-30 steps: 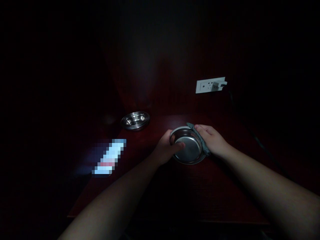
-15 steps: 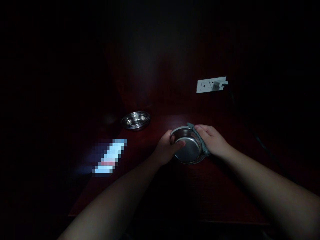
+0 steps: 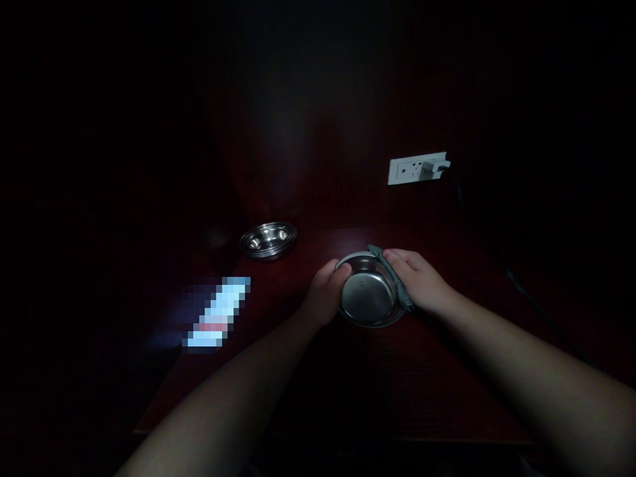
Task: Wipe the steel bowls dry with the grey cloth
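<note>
A shiny steel bowl (image 3: 368, 297) is held tilted over the dark red table, its round flat bottom towards me. I cannot tell whether this is its inside or its underside. My left hand (image 3: 324, 293) grips the left edge, thumb on top, with the other fingers mostly hidden. On the opposite side, my right hand (image 3: 416, 277) is closed on a grey-green cloth (image 3: 401, 291) and presses it along the bowl's right edge.
Several stacked steel bowls (image 3: 268, 241) stand at the back left of the table (image 3: 308, 384). Nearer lies a bright, pixelated screen-like object (image 3: 218, 315). A wall socket (image 3: 417, 168) at the back holds a plug, with a dark cable (image 3: 517, 281) running down to the right.
My left thumb has drawn back from the bowl's flat bottom to its left edge. The bowl has tilted slightly, while the cloth stays on its right edge.
</note>
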Tool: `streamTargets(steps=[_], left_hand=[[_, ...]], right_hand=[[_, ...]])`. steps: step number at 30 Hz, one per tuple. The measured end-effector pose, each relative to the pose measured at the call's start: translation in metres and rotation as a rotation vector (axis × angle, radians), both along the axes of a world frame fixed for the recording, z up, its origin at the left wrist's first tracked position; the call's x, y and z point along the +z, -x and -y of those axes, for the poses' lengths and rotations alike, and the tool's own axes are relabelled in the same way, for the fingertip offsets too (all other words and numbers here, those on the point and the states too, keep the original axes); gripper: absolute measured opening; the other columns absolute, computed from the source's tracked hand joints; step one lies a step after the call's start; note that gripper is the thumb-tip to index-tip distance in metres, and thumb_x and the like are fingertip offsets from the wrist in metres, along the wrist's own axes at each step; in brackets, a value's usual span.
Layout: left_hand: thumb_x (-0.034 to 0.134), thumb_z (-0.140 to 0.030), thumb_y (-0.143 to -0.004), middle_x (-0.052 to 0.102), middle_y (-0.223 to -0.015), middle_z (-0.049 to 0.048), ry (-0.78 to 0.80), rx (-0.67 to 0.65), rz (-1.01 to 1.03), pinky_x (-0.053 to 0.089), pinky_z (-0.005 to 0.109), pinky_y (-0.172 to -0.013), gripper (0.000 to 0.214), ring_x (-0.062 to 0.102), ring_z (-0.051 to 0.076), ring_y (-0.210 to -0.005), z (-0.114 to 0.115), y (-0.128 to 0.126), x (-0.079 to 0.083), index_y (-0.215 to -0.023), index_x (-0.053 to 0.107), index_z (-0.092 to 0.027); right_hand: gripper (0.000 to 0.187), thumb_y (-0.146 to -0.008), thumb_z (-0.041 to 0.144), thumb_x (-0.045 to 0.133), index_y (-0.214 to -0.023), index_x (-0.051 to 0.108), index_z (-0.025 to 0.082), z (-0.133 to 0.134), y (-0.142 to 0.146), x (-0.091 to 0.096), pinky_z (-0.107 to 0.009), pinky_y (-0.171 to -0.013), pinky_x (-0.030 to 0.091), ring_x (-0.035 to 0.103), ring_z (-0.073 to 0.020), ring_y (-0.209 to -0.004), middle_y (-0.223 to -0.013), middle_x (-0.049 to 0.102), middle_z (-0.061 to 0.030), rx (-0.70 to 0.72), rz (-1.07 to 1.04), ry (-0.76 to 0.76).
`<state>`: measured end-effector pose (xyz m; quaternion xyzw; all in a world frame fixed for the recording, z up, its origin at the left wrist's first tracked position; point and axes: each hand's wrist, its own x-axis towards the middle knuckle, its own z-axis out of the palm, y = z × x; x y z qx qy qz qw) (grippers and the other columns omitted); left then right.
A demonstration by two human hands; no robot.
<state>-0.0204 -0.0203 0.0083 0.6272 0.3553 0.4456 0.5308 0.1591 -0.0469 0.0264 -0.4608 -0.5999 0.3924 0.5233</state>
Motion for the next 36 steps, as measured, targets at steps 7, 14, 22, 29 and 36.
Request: streamTargets(steps=[7,14,22,29,36], left_hand=[[0.043,-0.047,-0.090,0.055,-0.077,-0.0002,-0.001,0.126,0.081,0.040,0.026,-0.068,0.032,0.050,0.014,-0.073,-0.001,-0.002,-0.001,-0.077,0.052,-0.019],[0.046,-0.058,-0.087,0.062,-0.103,0.0073,0.099,0.040,0.165,0.048,0.029,-0.068,0.046,0.060,0.018,-0.085,-0.004,0.000,-0.009,-0.111,0.054,-0.019],[0.068,-0.060,-0.072,0.054,-0.128,0.0131,0.237,-0.150,0.224,0.053,0.035,-0.075,0.070,0.061,0.026,-0.105,0.002,-0.002,-0.010,-0.126,0.043,-0.023],[0.058,-0.054,-0.083,0.057,-0.121,0.0100,0.188,-0.128,0.274,0.053,0.034,-0.070,0.048,0.061,0.024,-0.099,0.003,0.000,-0.006,-0.116,0.047,-0.021],[0.060,-0.052,-0.083,0.062,-0.110,0.0080,0.167,-0.121,0.259,0.049,0.031,-0.073,0.045,0.062,0.021,-0.093,0.005,0.003,0.001,-0.113,0.051,-0.019]], right_hand=[[0.045,-0.079,0.064,0.058,-0.067,0.057,0.021,-0.001,-0.001,-0.001,-0.024,-0.045,0.037,0.044,-0.0114,-0.048,-0.055,0.053,0.0026,-0.141,-0.105,-0.047],[0.052,-0.070,0.071,0.062,-0.065,0.054,0.020,-0.013,-0.004,-0.008,-0.023,-0.044,0.036,0.042,-0.0101,-0.048,-0.053,0.050,0.0039,-0.343,-0.310,-0.130],[0.048,-0.081,0.066,0.054,-0.067,0.052,0.020,-0.010,-0.002,-0.009,-0.024,-0.046,0.036,0.042,-0.0114,-0.049,-0.054,0.049,0.0033,-0.313,-0.185,-0.194],[0.050,-0.084,0.066,0.049,-0.065,0.050,0.020,-0.004,0.002,-0.007,-0.025,-0.048,0.037,0.043,-0.0118,-0.051,-0.057,0.050,0.0017,-0.243,-0.088,-0.204],[0.051,-0.078,0.069,0.054,-0.064,0.050,0.021,-0.007,0.000,-0.003,-0.025,-0.048,0.038,0.043,-0.0123,-0.052,-0.057,0.050,0.0024,-0.211,-0.124,-0.146]])
